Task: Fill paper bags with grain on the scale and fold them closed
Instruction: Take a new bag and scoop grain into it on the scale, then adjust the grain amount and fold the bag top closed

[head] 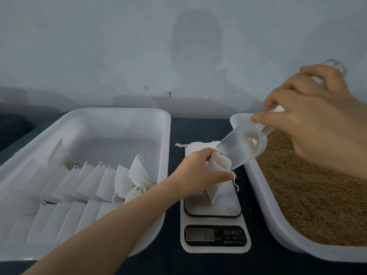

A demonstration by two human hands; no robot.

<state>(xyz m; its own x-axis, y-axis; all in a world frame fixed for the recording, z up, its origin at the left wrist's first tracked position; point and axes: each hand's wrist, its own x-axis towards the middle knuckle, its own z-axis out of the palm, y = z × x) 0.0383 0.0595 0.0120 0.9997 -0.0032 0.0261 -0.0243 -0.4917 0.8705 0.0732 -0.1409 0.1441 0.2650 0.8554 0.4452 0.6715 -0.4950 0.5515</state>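
Observation:
A small white drawstring bag (215, 187) stands on the platform of a white kitchen scale (213, 221) at the centre. My left hand (200, 171) pinches the bag's rim and holds its mouth open. My right hand (313, 120) grips the handle of a clear plastic scoop (240, 147), tilted down with its lip at the bag's mouth. The scoop looks empty. The scale's display shows digits that are too faint to read. Brown grain (317, 195) fills the white tray (264, 201) on the right.
A large white tray (166, 135) on the left holds several filled, folded white bags in rows. A stack of flat empty bags (194, 148) lies behind the scale. A dark cloth covers the table, and a pale wall stands close behind.

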